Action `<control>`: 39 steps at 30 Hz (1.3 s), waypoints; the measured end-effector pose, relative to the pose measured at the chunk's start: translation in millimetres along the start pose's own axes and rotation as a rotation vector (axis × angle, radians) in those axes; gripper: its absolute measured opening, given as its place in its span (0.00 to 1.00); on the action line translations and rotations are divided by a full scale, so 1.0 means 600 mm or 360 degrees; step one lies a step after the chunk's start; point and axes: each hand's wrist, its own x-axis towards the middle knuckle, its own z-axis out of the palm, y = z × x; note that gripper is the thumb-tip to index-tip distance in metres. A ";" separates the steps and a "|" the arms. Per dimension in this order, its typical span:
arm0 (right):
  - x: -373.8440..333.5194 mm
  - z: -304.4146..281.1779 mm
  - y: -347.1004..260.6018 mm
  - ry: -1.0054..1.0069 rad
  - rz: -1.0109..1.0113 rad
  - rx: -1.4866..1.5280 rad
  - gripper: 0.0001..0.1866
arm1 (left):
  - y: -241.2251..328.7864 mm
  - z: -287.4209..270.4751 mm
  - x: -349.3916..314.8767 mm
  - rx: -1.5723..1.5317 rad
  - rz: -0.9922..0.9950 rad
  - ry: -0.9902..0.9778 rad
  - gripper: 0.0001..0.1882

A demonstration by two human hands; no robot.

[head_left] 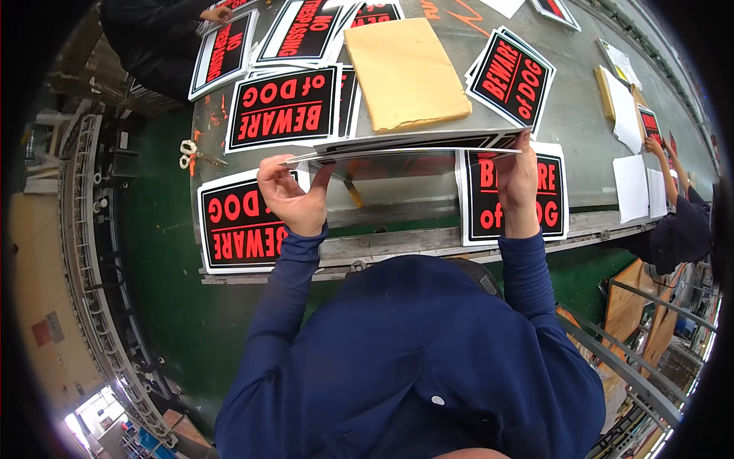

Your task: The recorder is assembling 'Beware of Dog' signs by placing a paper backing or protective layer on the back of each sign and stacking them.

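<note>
Between my two hands I hold a thin batch of sign sheets [405,145], tilted so that mostly their edges show. My left hand [297,197] grips the left end, thumb below it. My right hand [518,187] is closed on the right end. How many sheets are held cannot be made out. Below my left hand lies a black sign with red lettering and a white border [229,229]. A similar pile of signs [554,195] lies behind my right hand. Just beyond the held sheets is a yellowish paper stack [409,76].
More sign piles [287,107] spread over the grey table [585,115], one [512,76] at far right. Scissors [189,155] lie at the left edge. A person in dark clothes [145,34] stands far left; another person's dark sleeve [677,233] reaches in at right, near white sheets [631,190].
</note>
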 end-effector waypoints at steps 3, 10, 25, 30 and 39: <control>0.007 0.013 -0.008 0.0094 0.0074 -0.0096 0.25 | 0.005 -0.004 -0.001 0.0078 0.0081 -0.0021 0.32; 0.033 0.008 -0.004 0.0114 0.0159 -0.0299 0.26 | 0.030 -0.018 -0.026 -0.0146 -0.0098 -0.0238 0.27; 0.027 0.010 0.019 -0.0186 -0.0003 0.0193 0.30 | 0.032 0.027 0.009 -0.0023 -0.0471 -0.0407 0.54; 0.006 -0.010 0.035 -0.0416 -0.0055 0.0076 0.47 | -0.001 0.024 0.015 -0.0527 -0.0437 -0.0650 0.34; -0.011 -0.011 0.063 -0.0187 -0.0113 -0.0130 0.45 | -0.053 0.004 -0.018 -0.0306 -0.0512 -0.0241 0.19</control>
